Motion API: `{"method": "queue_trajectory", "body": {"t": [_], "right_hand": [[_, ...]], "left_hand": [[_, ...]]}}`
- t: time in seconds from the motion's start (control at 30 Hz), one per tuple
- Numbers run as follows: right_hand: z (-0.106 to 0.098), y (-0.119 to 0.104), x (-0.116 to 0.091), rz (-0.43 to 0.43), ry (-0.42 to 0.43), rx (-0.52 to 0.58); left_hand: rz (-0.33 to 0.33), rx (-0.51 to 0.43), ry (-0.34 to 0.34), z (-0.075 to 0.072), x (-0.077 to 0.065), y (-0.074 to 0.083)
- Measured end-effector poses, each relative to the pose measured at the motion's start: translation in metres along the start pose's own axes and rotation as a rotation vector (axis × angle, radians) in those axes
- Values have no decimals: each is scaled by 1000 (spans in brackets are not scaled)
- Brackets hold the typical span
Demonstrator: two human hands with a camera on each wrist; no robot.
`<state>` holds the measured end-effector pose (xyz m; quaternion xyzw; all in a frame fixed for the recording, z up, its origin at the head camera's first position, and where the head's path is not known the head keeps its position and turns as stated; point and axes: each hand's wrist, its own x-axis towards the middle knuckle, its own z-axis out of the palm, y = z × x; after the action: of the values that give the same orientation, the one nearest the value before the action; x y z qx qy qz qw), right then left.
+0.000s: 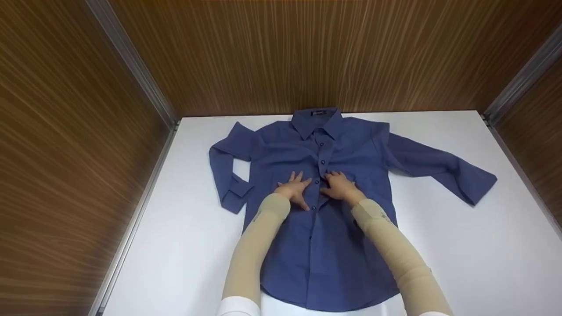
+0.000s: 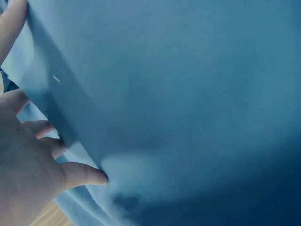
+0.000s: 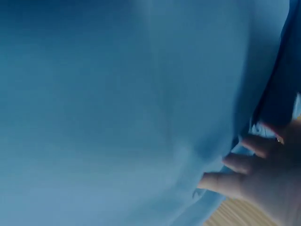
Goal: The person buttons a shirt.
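1. Nearest: hem of the blue shirt (image 1: 298, 245), which lies front up, collar away, mid-table. Beige arm sleeves (image 1: 252, 245) cross its lower front and hide part of each side.
2. Left hand (image 1: 293, 188): flat on the chest, grip apart, fingers and thumb spread. Right hand (image 1: 339, 186): fingertips by the placket (image 1: 324, 153), thumb apart from the fingers. Neither is clamped on anything that I can see; the right wrist view is blurred.
3. Step in hand looks like settling the front. Best done with light, even pressure, steadying one side while the other is eased level; a hard push would likely ruck the cloth.
4. Beyond the hands: dark buttons along the placket, a guide to straightness; then the collar (image 1: 303, 125), upright-looking.
5. Shirt sleeves: left one (image 1: 221, 166) bent back toward the body, right one (image 1: 421, 153) stretched outward. Either could snag.
6. Far: white table (image 1: 175, 210) ends at the wood-grain panel (image 1: 281, 52), leaving little room past the collar.
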<state>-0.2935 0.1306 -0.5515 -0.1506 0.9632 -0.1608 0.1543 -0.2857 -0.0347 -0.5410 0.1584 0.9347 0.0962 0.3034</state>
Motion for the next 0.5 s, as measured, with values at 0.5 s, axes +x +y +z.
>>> {"method": "queue_trajectory", "body": {"t": [0.5], "right_hand": [[-5, -6, -12, 37, 309, 157]], "left_hand": [[118, 55, 291, 13, 7, 39]]}}
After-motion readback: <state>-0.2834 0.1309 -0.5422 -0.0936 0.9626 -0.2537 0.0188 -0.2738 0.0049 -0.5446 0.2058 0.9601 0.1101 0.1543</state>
